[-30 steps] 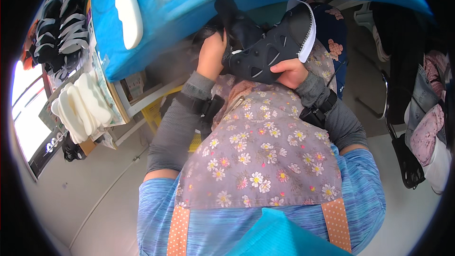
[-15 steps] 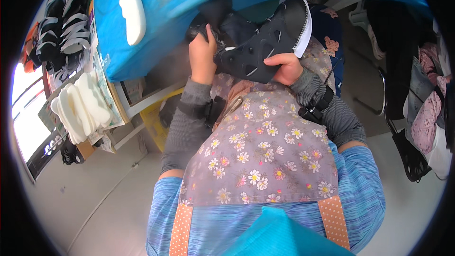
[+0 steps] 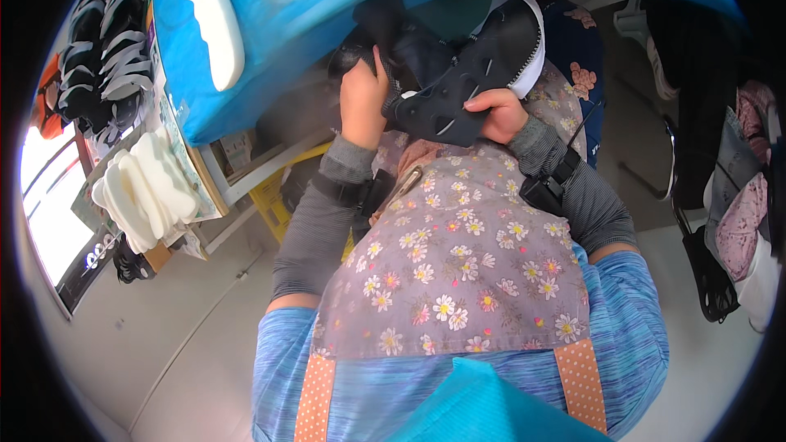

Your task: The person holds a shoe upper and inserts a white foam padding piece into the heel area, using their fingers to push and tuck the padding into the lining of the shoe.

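Note:
A black shoe upper (image 3: 446, 106), with zigzag stitching and white material along its right edge, is stretched between my hands over my lap. My left hand (image 3: 364, 98) grips its left side, thumb pointing up. On the lower right side, my right hand (image 3: 499, 115) has it pinched, thumb on top. Dark material beyond my left hand lies in shadow, and I cannot tell where it separates from the upper. My fingers underneath are hidden.
A white sole-shaped piece (image 3: 214, 29) lies on the blue-covered table (image 3: 278, 0) ahead. At left are several similar white pieces (image 3: 147, 188) and rows of black and grey shoe parts (image 3: 127, 57). Clothes (image 3: 743, 205) hang at right. A yellow crate (image 3: 270, 200) stands under the table.
My left hand has moved slightly right and down, and the upper has tilted a little between my hands. Both hands keep their hold. The whole view has shifted slightly.

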The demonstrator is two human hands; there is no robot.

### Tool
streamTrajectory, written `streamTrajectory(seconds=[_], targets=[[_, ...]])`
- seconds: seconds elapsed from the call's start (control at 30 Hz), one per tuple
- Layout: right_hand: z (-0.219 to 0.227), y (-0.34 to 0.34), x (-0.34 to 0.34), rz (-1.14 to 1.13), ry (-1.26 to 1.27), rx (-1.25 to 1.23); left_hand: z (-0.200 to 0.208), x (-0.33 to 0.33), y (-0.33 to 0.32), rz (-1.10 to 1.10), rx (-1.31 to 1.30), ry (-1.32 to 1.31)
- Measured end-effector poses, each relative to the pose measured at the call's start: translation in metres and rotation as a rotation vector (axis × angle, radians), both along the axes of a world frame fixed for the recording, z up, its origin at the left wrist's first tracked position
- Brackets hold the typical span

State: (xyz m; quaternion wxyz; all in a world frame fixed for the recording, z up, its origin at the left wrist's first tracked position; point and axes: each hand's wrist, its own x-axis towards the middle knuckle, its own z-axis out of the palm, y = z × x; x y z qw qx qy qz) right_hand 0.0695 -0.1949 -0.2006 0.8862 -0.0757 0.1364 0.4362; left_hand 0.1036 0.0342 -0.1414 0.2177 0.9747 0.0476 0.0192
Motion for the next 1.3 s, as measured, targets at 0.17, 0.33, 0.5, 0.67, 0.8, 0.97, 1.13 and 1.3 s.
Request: streamTrajectory(seconds=[0.17, 0.33, 0.5, 0.67, 0.8, 0.97, 1.13, 1.3], targets=[[0.012, 0.002, 0.0, -0.059, 0.027, -0.05, -0.015, 0.004, -0.001, 0.002, -0.139, 0.016], [0.01, 0.001, -0.001, -0.027, -0.004, -0.006, -0.016, 0.007, -0.003, -0.1, -0.155, -0.037], [0.031, 0.006, 0.002, -0.048, 0.036, 0.032, -0.005, 0.001, 0.013, -0.255, 0.181, -0.074], [0.018, 0.005, -0.003, -0.044, 0.03, 0.086, 0.028, -0.01, 0.006, -0.235, 0.315, -0.24], [0.023, 0.004, -0.003, -0.03, 0.03, 0.103, 0.015, -0.012, 0.01, -0.336, 0.341, -0.216], [0.01, 0.001, -0.001, -0.045, 0.031, 0.056, -0.019, -0.009, 0.027, -0.443, 0.4, -0.084], [0.016, 0.0, -0.001, -0.065, 0.027, 0.032, -0.039, 0.003, 0.03, -0.458, 0.222, 0.042], [0.019, 0.001, -0.001, -0.075, -0.006, 0.022, -0.043, 0.001, 0.027, -0.479, 0.097, -0.057]])
